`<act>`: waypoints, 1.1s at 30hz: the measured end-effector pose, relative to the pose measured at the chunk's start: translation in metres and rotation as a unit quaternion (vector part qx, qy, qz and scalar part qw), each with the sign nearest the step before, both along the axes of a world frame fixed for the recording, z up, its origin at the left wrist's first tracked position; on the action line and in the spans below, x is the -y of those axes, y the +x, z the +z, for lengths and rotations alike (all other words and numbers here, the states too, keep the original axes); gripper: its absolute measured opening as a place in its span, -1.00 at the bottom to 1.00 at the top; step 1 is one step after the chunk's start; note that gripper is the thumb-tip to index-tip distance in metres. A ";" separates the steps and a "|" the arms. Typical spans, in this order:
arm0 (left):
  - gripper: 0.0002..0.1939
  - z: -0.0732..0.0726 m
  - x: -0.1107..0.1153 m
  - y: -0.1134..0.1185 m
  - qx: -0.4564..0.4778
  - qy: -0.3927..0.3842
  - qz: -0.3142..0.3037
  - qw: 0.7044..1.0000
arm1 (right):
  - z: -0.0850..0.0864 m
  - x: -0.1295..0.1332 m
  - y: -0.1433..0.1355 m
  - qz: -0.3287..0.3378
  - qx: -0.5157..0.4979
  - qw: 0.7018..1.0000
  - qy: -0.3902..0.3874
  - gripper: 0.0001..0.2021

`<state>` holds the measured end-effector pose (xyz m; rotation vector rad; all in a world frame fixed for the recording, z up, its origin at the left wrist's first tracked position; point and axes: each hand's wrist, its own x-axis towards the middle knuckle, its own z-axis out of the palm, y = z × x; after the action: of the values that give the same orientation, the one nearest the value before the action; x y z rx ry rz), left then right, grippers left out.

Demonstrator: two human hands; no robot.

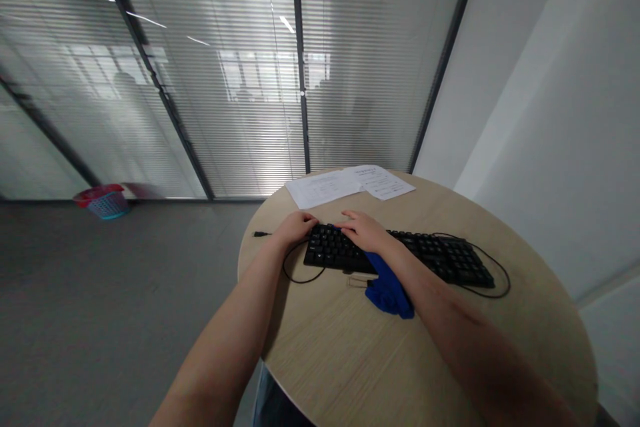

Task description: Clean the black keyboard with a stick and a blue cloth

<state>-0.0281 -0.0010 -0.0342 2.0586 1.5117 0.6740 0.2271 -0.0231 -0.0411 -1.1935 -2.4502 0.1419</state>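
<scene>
A black keyboard (340, 257) lies across the round wooden table. My left hand (296, 227) is at its far left corner, fingers closed on the edge. Over the left part of the keys is my right hand (367, 232), with a blue cloth (390, 290) under it. The cloth trails out below the wrist onto the table, and a bit of blue shows by the fingertips. The right hand's palm side is hidden. The keyboard's black cable (507, 280) loops at the right end, and a cable also curls at the left, near a plug (261, 234).
Printed paper sheets (325, 188) lie at the table's (340, 347) far edge. A small wire-like object (356, 281) sits beside the cloth. A red and blue basket (107, 203) stands on the floor at left, by a glass partition with blinds. A white wall (550, 113) rises at right.
</scene>
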 end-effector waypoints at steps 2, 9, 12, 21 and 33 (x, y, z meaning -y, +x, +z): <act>-0.62 0.000 0.001 0.000 0.003 -0.001 0.003 1.000 | 0.000 -0.001 0.000 0.004 -0.007 1.000 -0.008 -0.68; -0.63 0.000 0.001 0.000 0.000 0.003 -0.003 1.000 | 0.000 -0.002 -0.002 -0.016 -0.001 1.000 0.001 -0.65; -0.63 0.002 0.003 0.001 -0.004 0.005 0.002 1.000 | 0.000 -0.002 -0.002 -0.008 0.011 1.000 -0.006 -0.63; -0.62 0.004 0.003 0.001 -0.022 0.009 0.005 1.000 | -0.001 -0.004 -0.001 0.013 -0.034 0.999 -0.003 -0.69; -0.64 0.004 0.004 0.000 0.001 0.002 0.012 1.000 | 0.003 0.002 0.002 -0.035 -0.047 0.998 0.024 -0.71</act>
<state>-0.0277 -0.0050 -0.0300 2.0440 1.5371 0.6886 0.2288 -0.0247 -0.0383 -1.2217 -2.3155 0.1159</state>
